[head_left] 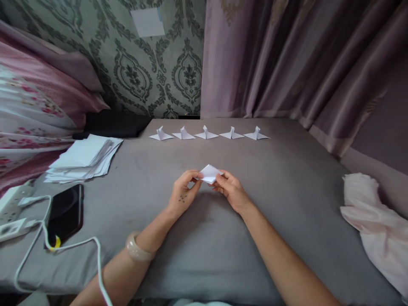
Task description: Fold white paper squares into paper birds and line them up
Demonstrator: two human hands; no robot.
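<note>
Head view: I see left hand (pixel 185 192) and right hand (pixel 232 190) pinching folded white paper (pixel 209 173) between thumbs and fingers, over middle of surface (pixel 287 204). My worry: uneven pull could tear paper or skew creases; slack pinch could let folds spring open. Five paper figures (pixel 205 134) stand near far edge; careless forward reach might topple them. Near-left corner: white cable (pixel 99 261) could snag left forearm (pixel 127 267).

Gry-grn patt. wallpaper (pixel 132 76) w/ mauve curtains (pixel 280 68) to R, gry cloth-covered surface (pixel 293 178)
</note>
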